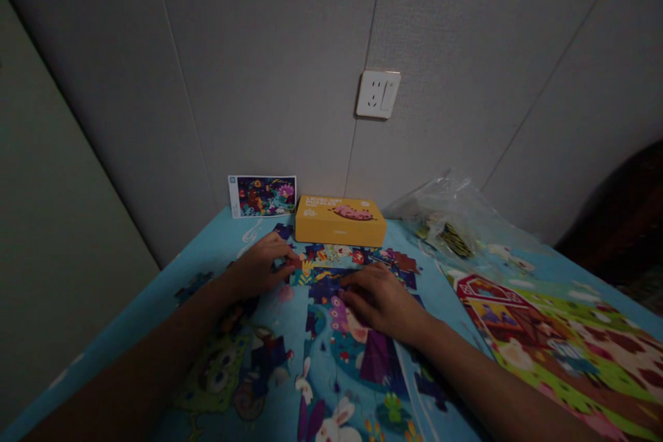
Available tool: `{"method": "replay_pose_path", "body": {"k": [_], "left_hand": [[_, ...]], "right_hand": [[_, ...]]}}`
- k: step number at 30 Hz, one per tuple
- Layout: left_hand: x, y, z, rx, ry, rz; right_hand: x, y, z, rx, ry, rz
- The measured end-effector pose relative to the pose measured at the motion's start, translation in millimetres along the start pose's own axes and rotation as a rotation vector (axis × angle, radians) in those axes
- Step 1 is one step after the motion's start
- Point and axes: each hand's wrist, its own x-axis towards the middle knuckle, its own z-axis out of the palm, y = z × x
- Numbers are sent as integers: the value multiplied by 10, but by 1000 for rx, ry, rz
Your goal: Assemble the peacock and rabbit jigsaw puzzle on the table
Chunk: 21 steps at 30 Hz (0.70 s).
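Note:
A partly joined jigsaw puzzle (339, 352) lies on the blue cloth, showing rabbits, a frog and dark blue scenery. My left hand (266, 266) is closed at the puzzle's upper left, its index finger and thumb at a puzzle piece with a yellow plant (305, 272). Curled over the upper middle is my right hand (380, 297), fingertips pressed together on a dark blue puzzle piece (324, 290). Exactly how firmly either hand grips is hard to see in the dim light. Loose dark pieces (269, 359) lie below my left forearm.
A yellow puzzle box (340, 221) stands behind the puzzle, beside a picture card (264, 196) leaning on the wall. To the right sit a clear plastic bag (450, 221) with pieces inside and a farm-scene puzzle (564, 352). A socket (378, 94) is on the wall.

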Motion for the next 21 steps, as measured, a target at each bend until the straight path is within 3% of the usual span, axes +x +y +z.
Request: {"method": "replay_pose_path", "body": {"k": [21], "left_hand": [[2, 40, 27, 24, -70, -23]], "right_hand": [[31, -46, -47, -44, -118, 1]]}}
